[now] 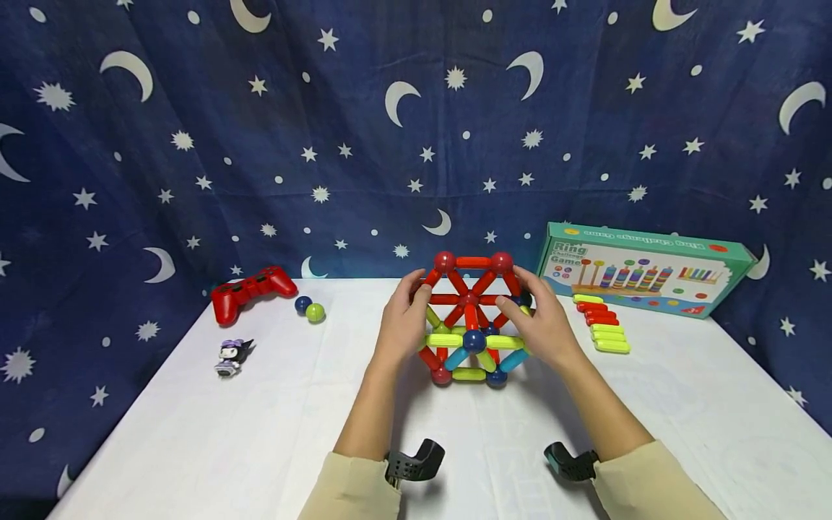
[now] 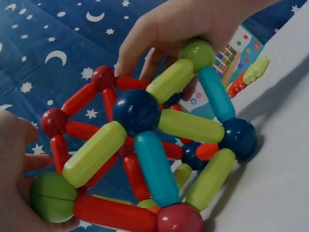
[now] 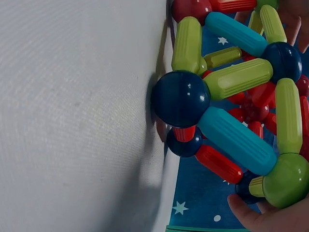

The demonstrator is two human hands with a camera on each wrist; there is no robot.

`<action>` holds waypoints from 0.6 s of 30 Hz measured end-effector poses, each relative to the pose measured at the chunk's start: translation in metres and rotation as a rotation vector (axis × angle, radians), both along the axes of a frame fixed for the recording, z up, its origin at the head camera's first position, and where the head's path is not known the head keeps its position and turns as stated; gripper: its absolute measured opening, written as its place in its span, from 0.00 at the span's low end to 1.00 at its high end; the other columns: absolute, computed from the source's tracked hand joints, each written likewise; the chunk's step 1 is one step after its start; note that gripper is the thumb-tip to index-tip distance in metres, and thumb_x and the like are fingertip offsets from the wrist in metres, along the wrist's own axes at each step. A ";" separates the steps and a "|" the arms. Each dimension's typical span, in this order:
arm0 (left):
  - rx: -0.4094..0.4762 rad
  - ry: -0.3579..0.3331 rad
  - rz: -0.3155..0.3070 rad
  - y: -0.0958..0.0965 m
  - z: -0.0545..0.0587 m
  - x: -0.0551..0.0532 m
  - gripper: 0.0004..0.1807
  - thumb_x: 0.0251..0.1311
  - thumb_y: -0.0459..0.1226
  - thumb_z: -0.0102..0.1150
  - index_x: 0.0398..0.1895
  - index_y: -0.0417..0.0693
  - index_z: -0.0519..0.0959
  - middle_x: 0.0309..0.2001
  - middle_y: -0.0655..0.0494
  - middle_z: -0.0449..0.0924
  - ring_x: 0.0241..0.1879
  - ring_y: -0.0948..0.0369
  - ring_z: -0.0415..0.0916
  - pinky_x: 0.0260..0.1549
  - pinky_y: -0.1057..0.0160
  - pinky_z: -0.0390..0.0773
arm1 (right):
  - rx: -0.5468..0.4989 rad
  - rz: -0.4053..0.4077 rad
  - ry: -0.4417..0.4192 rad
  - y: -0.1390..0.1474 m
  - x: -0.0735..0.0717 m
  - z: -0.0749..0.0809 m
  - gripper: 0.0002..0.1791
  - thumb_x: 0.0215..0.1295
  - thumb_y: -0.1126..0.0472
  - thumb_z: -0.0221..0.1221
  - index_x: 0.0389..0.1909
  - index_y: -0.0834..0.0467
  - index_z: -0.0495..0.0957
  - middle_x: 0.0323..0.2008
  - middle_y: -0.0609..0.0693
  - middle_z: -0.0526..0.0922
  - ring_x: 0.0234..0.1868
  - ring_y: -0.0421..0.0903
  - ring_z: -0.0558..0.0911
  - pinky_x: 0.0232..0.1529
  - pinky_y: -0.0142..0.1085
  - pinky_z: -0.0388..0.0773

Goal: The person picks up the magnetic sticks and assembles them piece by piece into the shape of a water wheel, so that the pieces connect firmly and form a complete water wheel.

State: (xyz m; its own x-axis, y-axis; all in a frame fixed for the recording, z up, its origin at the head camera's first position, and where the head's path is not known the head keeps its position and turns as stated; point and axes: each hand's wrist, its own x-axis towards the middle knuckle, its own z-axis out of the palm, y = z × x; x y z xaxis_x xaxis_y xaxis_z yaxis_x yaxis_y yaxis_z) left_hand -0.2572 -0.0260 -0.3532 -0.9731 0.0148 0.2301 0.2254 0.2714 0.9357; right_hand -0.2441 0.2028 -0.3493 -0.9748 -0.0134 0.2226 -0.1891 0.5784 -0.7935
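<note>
A cage-like model of magnetic rods and balls (image 1: 474, 340) stands on the white table between the two hands, with red rods uppermost and yellow-green and light blue ones lower at the front. My left hand (image 1: 403, 321) grips its left side, fingers and thumb curved about the frame. In the left wrist view a green ball (image 2: 53, 197) lies against that hand. My right hand (image 1: 549, 321) holds the opposite side, its thumb reaching inward across the rods. Another green ball (image 3: 288, 180) is by the right fingers in the right wrist view. The hands partly cover both sides of the model.
Loose red and yellow-green rods (image 1: 609, 336) lie in a line at the right, before a green game box (image 1: 650, 271). At the left are a red game controller (image 1: 253, 292), a blue ball (image 1: 302, 305), a green ball (image 1: 315, 313) and a small figurine (image 1: 230, 357). A starry curtain (image 1: 364, 144) hangs behind.
</note>
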 end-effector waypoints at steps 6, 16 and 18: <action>-0.130 0.117 0.043 0.004 -0.003 0.001 0.26 0.75 0.42 0.41 0.71 0.43 0.73 0.59 0.45 0.81 0.57 0.49 0.77 0.61 0.45 0.77 | 0.007 -0.014 0.003 -0.001 0.003 -0.001 0.39 0.75 0.46 0.57 0.81 0.55 0.56 0.74 0.63 0.64 0.75 0.63 0.64 0.72 0.67 0.62; -0.232 0.076 0.019 0.002 -0.002 0.004 0.28 0.74 0.42 0.41 0.75 0.47 0.68 0.64 0.46 0.77 0.66 0.46 0.69 0.66 0.41 0.71 | 0.005 0.002 0.012 -0.002 0.006 -0.003 0.39 0.76 0.46 0.56 0.80 0.55 0.54 0.78 0.62 0.61 0.78 0.63 0.60 0.73 0.68 0.59; -0.247 0.080 0.015 0.002 -0.002 0.004 0.28 0.74 0.42 0.42 0.75 0.48 0.68 0.64 0.46 0.77 0.65 0.46 0.69 0.66 0.42 0.71 | 0.003 0.002 0.006 -0.002 0.006 -0.003 0.39 0.76 0.46 0.56 0.80 0.55 0.54 0.78 0.62 0.61 0.78 0.63 0.60 0.73 0.68 0.58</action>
State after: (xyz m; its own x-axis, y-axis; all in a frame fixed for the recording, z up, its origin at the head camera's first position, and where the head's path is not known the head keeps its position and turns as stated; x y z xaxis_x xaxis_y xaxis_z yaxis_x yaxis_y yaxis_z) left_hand -0.2527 -0.0244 -0.3547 -0.9525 0.0656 0.2975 0.2901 0.4937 0.8198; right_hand -0.2378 0.2008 -0.3526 -0.9734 -0.0162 0.2286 -0.1953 0.5806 -0.7904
